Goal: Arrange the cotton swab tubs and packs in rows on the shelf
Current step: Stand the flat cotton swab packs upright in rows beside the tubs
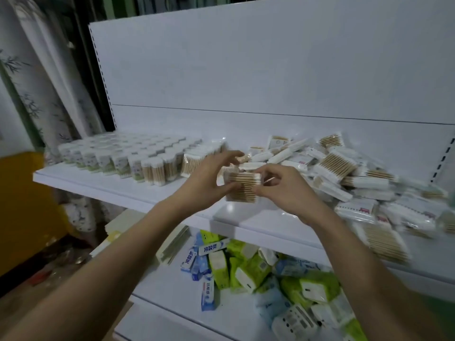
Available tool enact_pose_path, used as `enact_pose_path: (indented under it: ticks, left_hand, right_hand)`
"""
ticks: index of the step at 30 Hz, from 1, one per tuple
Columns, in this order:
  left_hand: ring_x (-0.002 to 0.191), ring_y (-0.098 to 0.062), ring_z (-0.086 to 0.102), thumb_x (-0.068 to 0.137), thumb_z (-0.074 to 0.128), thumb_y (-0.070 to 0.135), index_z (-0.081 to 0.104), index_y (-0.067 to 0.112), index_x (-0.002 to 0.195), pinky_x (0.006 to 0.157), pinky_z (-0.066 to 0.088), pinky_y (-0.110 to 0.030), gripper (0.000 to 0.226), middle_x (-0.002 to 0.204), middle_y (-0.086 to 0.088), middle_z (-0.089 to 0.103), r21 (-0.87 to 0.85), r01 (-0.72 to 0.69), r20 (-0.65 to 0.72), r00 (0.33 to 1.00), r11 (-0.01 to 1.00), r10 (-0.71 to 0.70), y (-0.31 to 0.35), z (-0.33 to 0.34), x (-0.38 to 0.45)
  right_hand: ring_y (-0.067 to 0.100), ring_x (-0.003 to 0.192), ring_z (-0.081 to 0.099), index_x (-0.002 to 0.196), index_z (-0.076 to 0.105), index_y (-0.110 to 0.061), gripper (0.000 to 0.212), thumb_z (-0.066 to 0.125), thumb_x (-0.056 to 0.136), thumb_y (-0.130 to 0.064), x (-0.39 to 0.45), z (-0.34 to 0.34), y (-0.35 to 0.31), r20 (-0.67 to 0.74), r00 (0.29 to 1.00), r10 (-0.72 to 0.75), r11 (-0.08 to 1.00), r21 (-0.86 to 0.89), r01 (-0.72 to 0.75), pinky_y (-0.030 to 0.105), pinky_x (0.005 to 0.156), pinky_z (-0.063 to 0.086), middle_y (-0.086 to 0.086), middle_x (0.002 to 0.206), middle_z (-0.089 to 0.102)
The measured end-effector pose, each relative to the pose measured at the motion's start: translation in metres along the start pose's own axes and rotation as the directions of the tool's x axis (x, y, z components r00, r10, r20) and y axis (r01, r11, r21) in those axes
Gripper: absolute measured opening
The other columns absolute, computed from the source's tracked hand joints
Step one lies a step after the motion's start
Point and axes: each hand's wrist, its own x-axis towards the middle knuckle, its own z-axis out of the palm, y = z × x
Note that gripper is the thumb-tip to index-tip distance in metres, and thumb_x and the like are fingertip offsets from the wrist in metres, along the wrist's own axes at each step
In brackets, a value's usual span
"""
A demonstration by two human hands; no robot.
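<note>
Both hands hold one flat pack of wooden cotton swabs [242,187] just above the white shelf [118,187]. My left hand [209,178] grips its left edge, thumb under and fingers over the top. My right hand [283,187] pinches its right edge. Rows of upright swab tubs [118,156] fill the shelf's left part. A short row of standing packs [197,157] follows them, just left of my left hand. A loose heap of swab packs [344,173] covers the shelf's right part.
The shelf's white back panel [270,70] rises behind. On the lower shelf [172,303] lie green and blue tissue packs [258,267] and toothpaste boxes [208,249]. A yellow bin [22,205] stands at the left, by rolled printed sheets [44,82].
</note>
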Motion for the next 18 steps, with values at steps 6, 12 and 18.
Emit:
enact_pose_path:
  ticks: [6,12,18]
  left_hand:
    - [0.09,-0.012,0.067,0.086,0.071,0.018,0.069,0.019,0.109,0.083,0.056,-0.037,0.022,0.099,0.007,0.071,-0.141,0.224,0.049,0.974,0.964,-0.22,-0.003,-0.026,0.004]
    - [0.09,-0.019,0.071,0.089,0.066,0.005,0.062,0.01,0.103,0.078,0.059,-0.035,0.016,0.1,-0.007,0.068,-0.564,0.378,0.113,0.916,0.734,-0.384,-0.021,-0.028,-0.007]
    - [0.1,-0.006,0.064,0.08,0.078,0.018,0.052,0.023,0.134,0.079,0.055,-0.02,0.06,0.114,0.007,0.064,-0.35,0.314,0.108,0.949,0.883,-0.295,-0.054,-0.059,0.007]
  right_hand:
    - [0.009,0.092,0.065,0.11,0.06,-0.026,0.031,0.076,0.084,-0.017,0.01,0.013,0.0,-0.001,0.998,0.059,0.977,0.205,-0.058,0.028,0.077,0.054,-0.003,0.105,0.067]
    - [0.017,0.094,0.072,0.109,0.064,-0.011,0.023,0.071,0.088,-0.006,0.014,0.04,0.004,-0.008,0.99,0.14,0.869,0.48,-0.119,0.035,0.082,0.06,0.001,0.098,0.074]
    - [0.015,0.09,0.071,0.1,0.067,-0.02,0.02,0.073,0.086,-0.007,0.035,0.063,-0.001,-0.052,0.993,0.106,0.941,0.327,-0.084,0.03,0.079,0.058,-0.001,0.095,0.073]
